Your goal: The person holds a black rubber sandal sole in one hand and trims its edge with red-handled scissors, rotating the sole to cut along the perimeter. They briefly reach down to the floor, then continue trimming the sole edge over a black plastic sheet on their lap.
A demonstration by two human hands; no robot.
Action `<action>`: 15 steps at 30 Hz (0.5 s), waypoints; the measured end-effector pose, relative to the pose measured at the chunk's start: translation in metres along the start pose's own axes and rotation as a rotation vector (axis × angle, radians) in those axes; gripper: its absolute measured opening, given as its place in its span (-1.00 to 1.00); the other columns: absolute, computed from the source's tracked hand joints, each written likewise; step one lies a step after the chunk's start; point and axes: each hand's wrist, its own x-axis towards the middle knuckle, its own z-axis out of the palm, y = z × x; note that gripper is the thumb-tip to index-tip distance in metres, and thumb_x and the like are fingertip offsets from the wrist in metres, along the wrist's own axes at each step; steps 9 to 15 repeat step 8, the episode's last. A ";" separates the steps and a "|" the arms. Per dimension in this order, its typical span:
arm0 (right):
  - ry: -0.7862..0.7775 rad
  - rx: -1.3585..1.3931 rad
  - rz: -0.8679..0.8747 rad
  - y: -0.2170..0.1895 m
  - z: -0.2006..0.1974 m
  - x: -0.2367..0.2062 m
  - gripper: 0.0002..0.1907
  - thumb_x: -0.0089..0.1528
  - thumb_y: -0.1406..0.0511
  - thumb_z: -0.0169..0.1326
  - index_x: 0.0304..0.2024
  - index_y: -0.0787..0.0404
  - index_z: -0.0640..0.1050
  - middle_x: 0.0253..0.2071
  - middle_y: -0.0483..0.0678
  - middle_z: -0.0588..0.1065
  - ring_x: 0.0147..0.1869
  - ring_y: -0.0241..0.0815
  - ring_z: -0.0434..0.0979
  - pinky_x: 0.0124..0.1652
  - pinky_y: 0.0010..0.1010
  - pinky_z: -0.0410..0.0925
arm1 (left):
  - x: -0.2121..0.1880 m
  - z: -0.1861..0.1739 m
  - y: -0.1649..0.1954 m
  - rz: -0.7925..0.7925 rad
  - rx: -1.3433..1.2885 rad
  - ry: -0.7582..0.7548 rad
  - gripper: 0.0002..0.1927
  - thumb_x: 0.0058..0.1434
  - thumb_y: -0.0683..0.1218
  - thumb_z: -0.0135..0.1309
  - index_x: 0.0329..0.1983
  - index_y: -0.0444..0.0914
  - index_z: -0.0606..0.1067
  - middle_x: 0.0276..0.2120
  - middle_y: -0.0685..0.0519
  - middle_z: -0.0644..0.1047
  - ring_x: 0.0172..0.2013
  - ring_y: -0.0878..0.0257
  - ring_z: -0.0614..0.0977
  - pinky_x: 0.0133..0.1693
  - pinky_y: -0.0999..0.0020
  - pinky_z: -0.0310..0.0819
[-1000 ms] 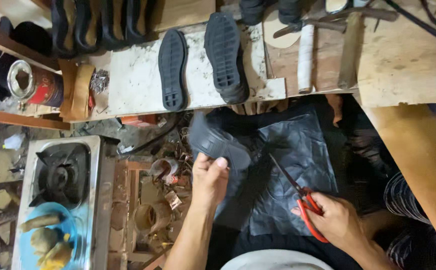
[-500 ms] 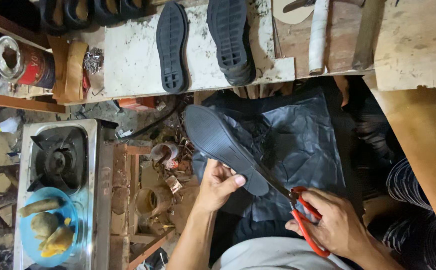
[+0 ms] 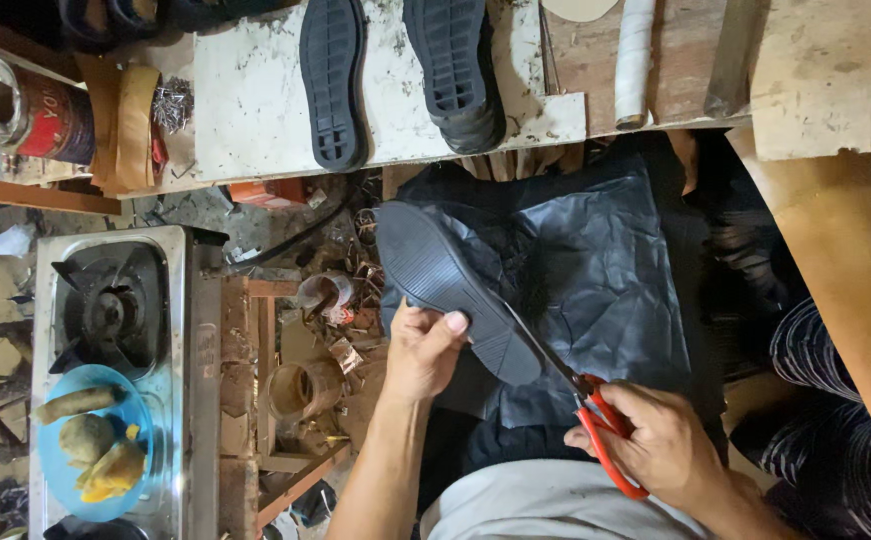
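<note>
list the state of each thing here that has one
left hand: gripping the sole
right hand: holding the scissors
sole: held tilted, tread up
scissors: blades at the sole's edge
stove: unlit
can: open, on its side

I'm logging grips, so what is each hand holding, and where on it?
The left hand grips the black shoe sole by its middle edge. The right hand holds red-handled scissors by the handles.
</note>
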 end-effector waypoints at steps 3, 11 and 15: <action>-0.074 0.083 0.064 -0.001 -0.004 0.000 -0.63 -0.06 0.22 0.43 -0.34 0.25 0.57 -0.56 -0.08 0.56 -0.56 -0.25 0.64 -0.52 -0.39 0.44 | 0.002 0.000 -0.002 0.068 0.078 0.060 -0.50 0.24 -0.34 0.19 0.20 -0.26 0.32 -0.09 -0.03 0.58 -0.19 0.19 0.64 -0.20 0.28 0.57; -0.093 -0.002 0.082 -0.003 -0.006 -0.002 -0.58 -0.13 0.22 0.48 -0.34 0.24 0.57 -0.60 -0.03 0.46 -0.59 -0.15 0.46 -0.51 -0.30 0.35 | -0.004 -0.005 -0.011 0.064 0.220 0.051 -0.50 0.25 -0.35 0.19 0.22 -0.27 0.34 -0.09 -0.04 0.59 -0.24 0.22 0.62 -0.21 0.30 0.56; -0.093 -0.002 0.082 -0.003 -0.006 -0.002 -0.58 -0.13 0.22 0.48 -0.34 0.24 0.57 -0.60 -0.03 0.46 -0.59 -0.15 0.46 -0.51 -0.30 0.35 | -0.004 -0.005 -0.011 0.064 0.220 0.051 -0.50 0.25 -0.35 0.19 0.22 -0.27 0.34 -0.09 -0.04 0.59 -0.24 0.22 0.62 -0.21 0.30 0.56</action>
